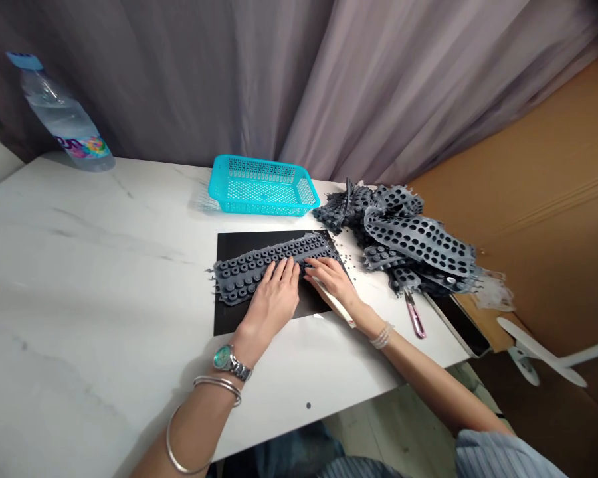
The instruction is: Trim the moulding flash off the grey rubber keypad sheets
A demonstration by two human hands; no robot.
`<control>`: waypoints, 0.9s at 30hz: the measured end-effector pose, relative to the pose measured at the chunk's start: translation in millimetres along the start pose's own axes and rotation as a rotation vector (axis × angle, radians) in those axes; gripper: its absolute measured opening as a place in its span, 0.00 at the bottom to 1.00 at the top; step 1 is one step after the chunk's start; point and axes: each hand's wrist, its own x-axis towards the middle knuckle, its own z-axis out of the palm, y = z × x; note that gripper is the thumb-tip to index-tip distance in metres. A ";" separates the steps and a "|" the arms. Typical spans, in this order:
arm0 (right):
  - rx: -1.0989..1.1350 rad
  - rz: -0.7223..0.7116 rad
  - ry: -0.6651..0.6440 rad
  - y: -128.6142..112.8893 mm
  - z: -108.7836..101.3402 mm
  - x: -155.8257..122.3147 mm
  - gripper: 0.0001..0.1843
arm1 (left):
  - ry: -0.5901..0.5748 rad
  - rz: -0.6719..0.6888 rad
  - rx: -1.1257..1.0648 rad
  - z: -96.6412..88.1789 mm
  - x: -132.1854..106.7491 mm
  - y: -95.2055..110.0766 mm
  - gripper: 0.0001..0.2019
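Two hands, one knobbly sheet, and some fiddly close-up work

Both hands are down on the job, just beside each other. Left hand is palm down with the fingers side by side, pressing on a dark grey, rubbery-looking sheet with rows of round rings rather than clamping it. Right hand is closed around a slim white stick-like tool. The tool's tip is hidden under the fingers, so can't tell what the business end is doing.

The sheet lies slanted on a rectangular black mat, with its ragged left end poking past the mat's edge.

My read: this is the hold-it-down-and-work-at-it step, left hand as the weight, right hand on the detail. The next move would call for even pressure close to the tool plus small, controlled pokes, since a bendy sheet like that could easily shift or buckle.

Further out, tiny dark bits are scattered right of the mat on the white marble-look desk. Past those sits a heap of crumpled grey sheets full of round holes, with pink-handled metal snips by its near edge. Behind the mat there's a turquoise perforated plastic basket, and far left, a clear blue-capped water bottle.
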 end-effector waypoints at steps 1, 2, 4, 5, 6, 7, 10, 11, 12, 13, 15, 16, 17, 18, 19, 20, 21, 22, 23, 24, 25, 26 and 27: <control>0.000 -0.006 -0.007 1.2 0.6 0.4 0.09 | 0.004 0.001 -0.004 0.0 -0.1 0.2 0.25; -0.002 -0.014 -0.014 2.1 0.7 0.7 0.09 | 0.007 0.001 -0.006 0.1 -0.2 0.4 0.25; -0.010 -0.037 -0.031 2.6 0.1 1.4 0.09 | 0.008 0.000 -0.007 0.3 -0.4 0.7 0.25; -0.014 -0.049 -0.041 2.1 -0.4 1.7 0.08 | 0.006 0.000 -0.006 0.4 -0.6 0.8 0.25; -0.019 -0.056 -0.050 1.3 -0.9 2.1 0.08 | 0.003 0.000 -0.004 0.5 -0.8 0.9 0.25; -0.025 -0.060 -0.061 0.4 -1.3 2.5 0.09 | -0.001 0.001 -0.002 0.5 -1.0 0.9 0.25; -0.050 -0.057 -0.103 -2.5 -2.1 3.6 0.10 | -0.005 0.004 0.004 0.5 -1.4 0.8 0.25; -0.061 -0.056 -0.118 -3.4 -2.4 4.0 0.10 | -0.006 0.005 0.004 0.5 -1.5 0.8 0.25; -0.069 -0.055 -0.133 -4.3 -2.9 4.6 0.10 | -0.006 0.006 0.005 0.5 -1.5 0.7 0.25; -0.073 -0.054 -0.146 -5.2 -3.7 5.3 0.10 | -0.007 0.005 0.005 0.5 -1.5 0.6 0.25; -0.064 -0.050 -0.166 -7.8 -6.4 7.2 0.10 | -0.011 0.004 0.007 0.4 -1.4 0.5 0.26; -0.051 -0.047 -0.176 -9.5 -8.2 8.5 0.10 | -0.012 0.003 0.008 0.3 -1.4 0.5 0.26; -0.037 -0.044 -0.183 -11.3 -10.2 10.0 0.10 | -0.012 0.002 0.009 0.2 -1.5 0.5 0.26; -0.023 -0.043 -0.193 -13.2 -12.2 11.6 0.10 | -0.010 0.001 0.010 0.1 -1.6 0.6 0.26; -0.013 -0.045 -0.203 -14.8 -13.8 13.3 0.10 | -0.008 0.000 0.009 -0.1 -1.7 0.7 0.26; -0.005 -0.051 -0.215 -16.0 -15.0 15.0 0.11 | -0.005 -0.002 0.007 -0.2 -1.9 0.8 0.26; 0.002 -0.063 -0.227 -16.6 -15.4 16.4 0.11 | -0.002 -0.005 0.003 -0.3 -2.0 0.9 0.26; 0.012 -0.076 -0.235 -16.1 -15.0 17.5 0.12 | 0.001 -0.009 -0.002 -0.3 -2.0 0.9 0.26; 0.029 -0.084 -0.235 -14.5 -13.9 18.0 0.12 | 0.003 -0.013 -0.008 -0.2 -2.0 0.9 0.26; 0.052 -0.068 -0.205 -11.5 -12.1 17.8 0.12 | 0.005 -0.015 -0.014 -0.1 -1.8 0.9 0.26; 0.072 -0.023 -0.143 -7.1 -9.9 16.6 0.11 | 0.006 -0.015 -0.021 0.0 -1.7 0.7 0.26; 0.083 0.042 -0.059 -1.4 -7.7 14.5 0.11 | 0.006 -0.014 -0.027 0.2 -1.4 0.6 0.26; 0.084 0.141 0.052 5.3 -6.0 11.4 0.11 | 0.004 -0.011 -0.032 0.4 -1.2 0.4 0.26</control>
